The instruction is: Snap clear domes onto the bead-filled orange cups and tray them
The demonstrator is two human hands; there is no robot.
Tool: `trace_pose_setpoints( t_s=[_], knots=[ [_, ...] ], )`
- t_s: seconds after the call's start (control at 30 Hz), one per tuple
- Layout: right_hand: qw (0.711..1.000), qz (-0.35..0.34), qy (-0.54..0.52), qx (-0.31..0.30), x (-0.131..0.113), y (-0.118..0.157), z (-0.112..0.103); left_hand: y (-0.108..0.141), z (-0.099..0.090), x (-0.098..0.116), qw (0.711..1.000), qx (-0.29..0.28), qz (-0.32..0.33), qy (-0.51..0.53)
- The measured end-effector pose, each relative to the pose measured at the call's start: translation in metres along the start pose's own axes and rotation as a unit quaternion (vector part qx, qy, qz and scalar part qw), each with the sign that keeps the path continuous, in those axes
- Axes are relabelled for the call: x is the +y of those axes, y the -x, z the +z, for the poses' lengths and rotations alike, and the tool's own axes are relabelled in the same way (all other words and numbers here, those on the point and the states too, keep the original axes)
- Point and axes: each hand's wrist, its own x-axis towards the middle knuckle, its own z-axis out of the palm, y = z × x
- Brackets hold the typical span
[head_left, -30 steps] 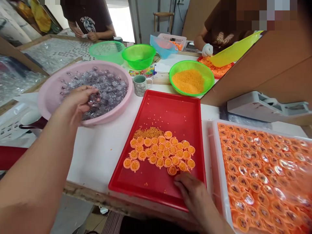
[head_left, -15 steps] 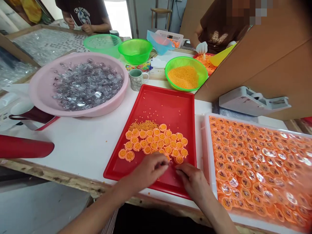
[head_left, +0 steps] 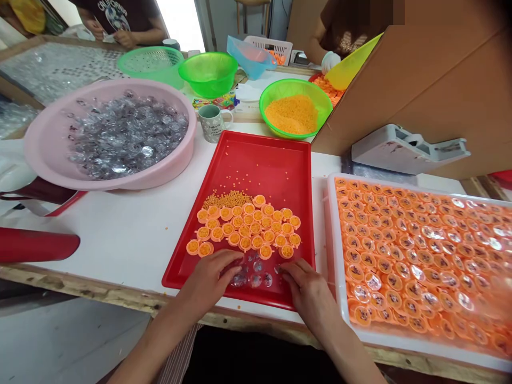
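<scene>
Hovering low over the near end of the red tray (head_left: 267,160), the left hand (head_left: 216,274) has its thumb and fingers loosely parted by the clear discs (head_left: 256,279), while the right hand (head_left: 310,282) has curled fingertips at another one, though can't tell if it's actually pinched. Just past those sit the little orange cups (head_left: 255,228), then loose orange beads (head_left: 230,199), all on the tray. Beyond it there's a mug (head_left: 212,124), a green bowl of orange bits (head_left: 296,109), and way back a person's white-gloved hand (head_left: 330,62).

One red tray (head_left: 264,157), one pink basin (head_left: 44,130), two bright green bowls (head_left: 208,88), one grey-green mug (head_left: 212,125).
</scene>
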Motion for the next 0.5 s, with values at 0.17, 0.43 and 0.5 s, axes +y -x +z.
trace_pose_setpoints(
  t_s=[0.17, 0.43, 0.5],
  knots=[
    [0.994, -0.004, 0.110, -0.021, -0.010, -0.004, 0.011, -0.009, 0.017, 0.015, 0.996, 0.061, 0.049, 0.043],
    [0.980, 0.078, -0.175, 0.049, -0.008, 0.003, 0.009, -0.018, 0.050, 0.044, 0.992, -0.009, 0.012, 0.126],
    [0.911, 0.140, -0.388, 0.020, -0.011, 0.006, 0.002, -0.019, 0.055, 0.049, 0.972, -0.052, -0.038, 0.225]
  ],
)
